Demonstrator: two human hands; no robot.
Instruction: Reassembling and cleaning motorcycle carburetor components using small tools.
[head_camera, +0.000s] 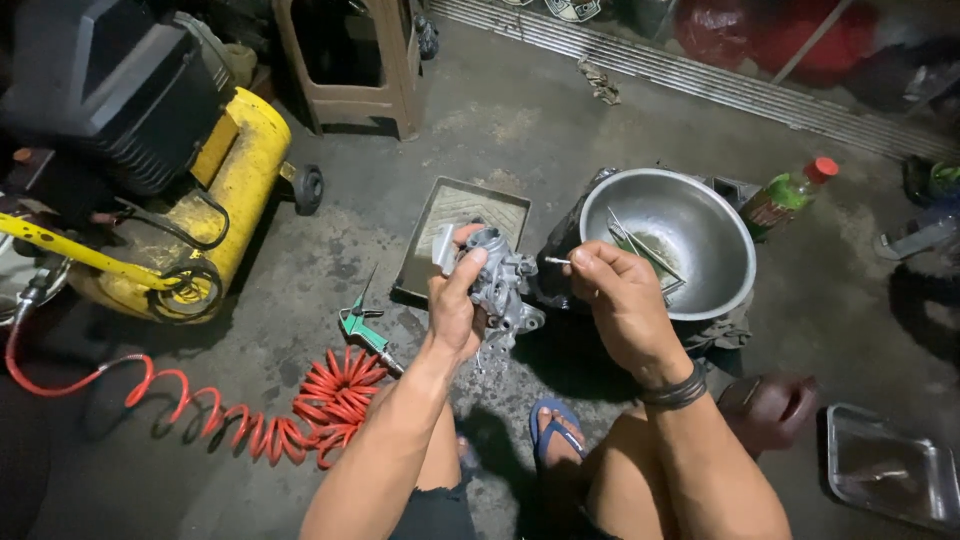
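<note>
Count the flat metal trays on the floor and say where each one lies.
2. One tray lies behind the carburetor held in the left hand, beside the steel bowl. The other tray sits at the lower right corner, partly cut off. Others may be hidden.

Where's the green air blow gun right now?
The green air blow gun lies on the concrete floor just left of the left hand, at the end of the red coiled hose.

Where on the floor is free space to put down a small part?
Bare concrete lies between the stool and the flat tray, and behind the steel bowl up to the grating. It is crowded around the red hose and compressor.
</note>
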